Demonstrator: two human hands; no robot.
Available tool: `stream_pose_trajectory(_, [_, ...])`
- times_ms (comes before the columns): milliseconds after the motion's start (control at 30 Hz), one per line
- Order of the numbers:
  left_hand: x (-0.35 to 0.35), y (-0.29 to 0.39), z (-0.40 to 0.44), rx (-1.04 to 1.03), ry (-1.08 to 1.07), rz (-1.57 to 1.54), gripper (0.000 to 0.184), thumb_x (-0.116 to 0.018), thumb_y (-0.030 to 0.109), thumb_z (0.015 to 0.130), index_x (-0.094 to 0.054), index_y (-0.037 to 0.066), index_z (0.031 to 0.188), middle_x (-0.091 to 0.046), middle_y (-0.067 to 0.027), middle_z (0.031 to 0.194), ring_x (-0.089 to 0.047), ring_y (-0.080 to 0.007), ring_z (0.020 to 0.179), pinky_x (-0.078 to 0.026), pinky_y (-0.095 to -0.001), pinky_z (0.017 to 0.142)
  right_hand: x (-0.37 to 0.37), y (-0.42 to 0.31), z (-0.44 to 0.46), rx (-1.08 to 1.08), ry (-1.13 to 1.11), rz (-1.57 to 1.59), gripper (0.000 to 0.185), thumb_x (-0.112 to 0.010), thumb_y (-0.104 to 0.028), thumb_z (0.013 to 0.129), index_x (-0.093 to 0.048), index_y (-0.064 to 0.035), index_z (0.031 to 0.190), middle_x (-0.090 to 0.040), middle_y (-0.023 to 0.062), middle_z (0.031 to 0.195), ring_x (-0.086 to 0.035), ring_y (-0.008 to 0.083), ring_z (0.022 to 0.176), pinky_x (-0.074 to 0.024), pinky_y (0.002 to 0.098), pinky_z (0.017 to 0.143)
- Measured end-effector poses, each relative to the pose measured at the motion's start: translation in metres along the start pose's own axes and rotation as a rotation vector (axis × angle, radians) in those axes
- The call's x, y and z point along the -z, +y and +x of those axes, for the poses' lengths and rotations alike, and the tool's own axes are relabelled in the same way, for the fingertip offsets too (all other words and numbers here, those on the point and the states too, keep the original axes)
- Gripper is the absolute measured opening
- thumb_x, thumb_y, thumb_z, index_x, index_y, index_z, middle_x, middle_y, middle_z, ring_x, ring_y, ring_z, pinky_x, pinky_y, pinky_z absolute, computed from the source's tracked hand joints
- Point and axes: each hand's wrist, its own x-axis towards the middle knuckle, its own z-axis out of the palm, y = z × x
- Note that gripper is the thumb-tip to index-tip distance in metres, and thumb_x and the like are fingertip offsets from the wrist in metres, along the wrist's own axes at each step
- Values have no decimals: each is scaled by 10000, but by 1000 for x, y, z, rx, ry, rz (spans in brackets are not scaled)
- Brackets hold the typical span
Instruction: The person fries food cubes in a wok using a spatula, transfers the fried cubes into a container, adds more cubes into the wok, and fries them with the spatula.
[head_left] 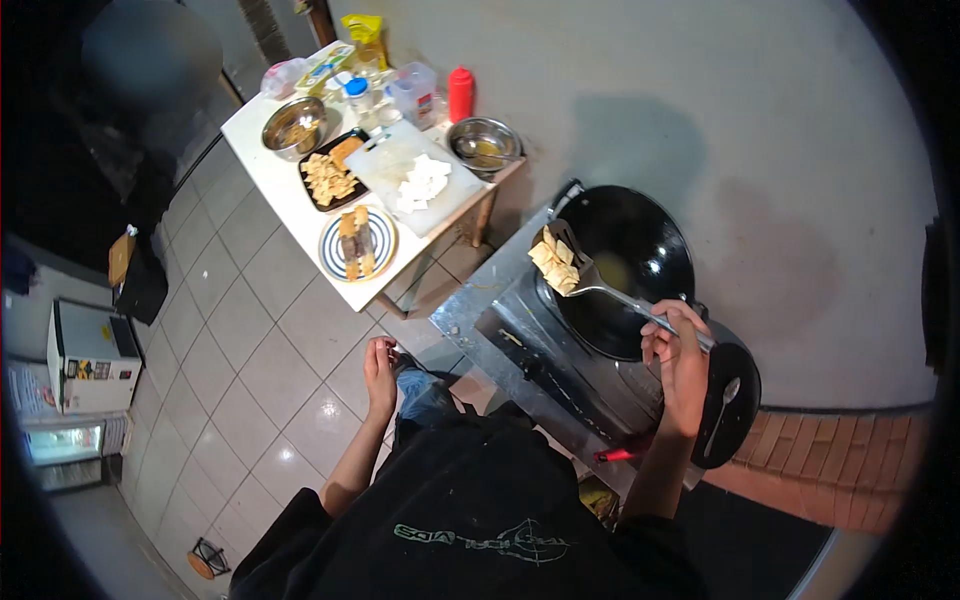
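Observation:
My right hand (676,365) is closed around the handle of a metal slotted spatula (620,297). A small heap of golden fried pieces (554,262) rests on the spatula's head, over the left rim of a black wok (650,240). Pale liquid shows at the bottom of the wok, which stands on a stove (575,365). My left hand (379,372) hangs low by my leg, between the table and the stove. Its fingers are curled together, and nothing shows in them.
On the white table (290,215) are a black tray of fried pieces (328,178), a striped plate (384,240), a cutting board with white pieces (425,184), steel bowls (484,146) and a red bottle (461,95). A spoon (722,415) lies on a black round surface at right.

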Motion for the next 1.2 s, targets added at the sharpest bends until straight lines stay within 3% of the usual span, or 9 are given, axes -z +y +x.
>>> stream_pose_trajectory(233, [65,0,24,81,81,-74,331,-378,269,1044,-561,18,929,-570,-45,899,-524,-107,738,-421,-264,677,-81,13,13,14,-28,44,264,-482,-199,961,-597,38,950,-600,107,712,-555,141,572,-424,252,488])
stream_pose_trajectory(467, [160,7,99,19,-14,71,330,-397,296,1039,-574,31,952,-591,-41,922,-542,-109,769,-442,-261,706,-180,39,34,-31,-74,112,248,-483,-202,964,-595,19,972,-602,83,706,-564,134,571,-429,255,503])
stream_pose_trajectory(667, [214,24,134,24,102,70,303,-439,289,1026,-575,35,932,-573,-32,895,-539,-114,764,-434,-266,698,-255,71,63,-86,-160,130,245,-487,-188,961,-604,26,988,-604,98,731,-576,156,603,-437,277,521])
stream_pose_trajectory(900, [238,20,118,155,238,19,264,-477,277,1011,-580,50,924,-583,-19,862,-539,-105,756,-430,-263,689,-328,106,105,-153,-299,177,233,-477,-168,971,-591,30,1015,-618,112,772,-591,178,658,-455,289,557])
stream_pose_trajectory(1200, [246,19,147,223,240,1,227,-488,250,1001,-590,52,957,-602,-22,908,-558,-116,775,-445,-270,712,-404,144,168,-177,-343,205,242,-497,-184,987,-611,27,1017,-578,88,751,-590,162,652,-484,279,563])
